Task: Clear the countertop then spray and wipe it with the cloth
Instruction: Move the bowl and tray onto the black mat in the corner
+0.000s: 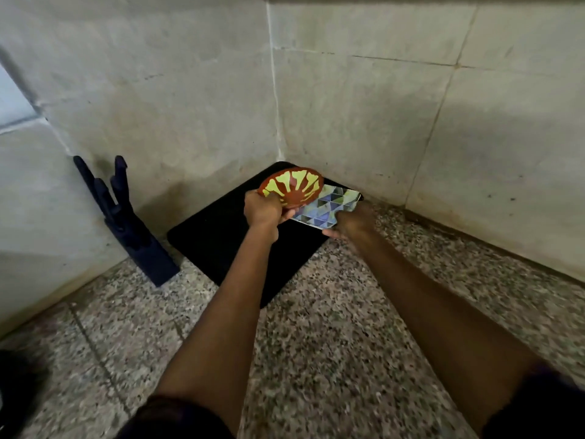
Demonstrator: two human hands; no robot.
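Note:
My left hand (262, 210) grips a small red-brown bowl (292, 185) with a yellow sunburst pattern, tilted so its inside faces me, above the far corner of the counter. My right hand (349, 221) holds the near edge of a flat plate (329, 204) patterned with blue, grey and green triangles, lifted slightly at the corner. Both are over a black mat (218, 229) lying on the speckled granite countertop (316, 343). No cloth or spray bottle is in view.
A dark blue knife block (133, 229) with several handles leans by the left wall. Tiled walls meet in the corner behind the mat. A dark blurred object (15, 384) sits at the left bottom edge.

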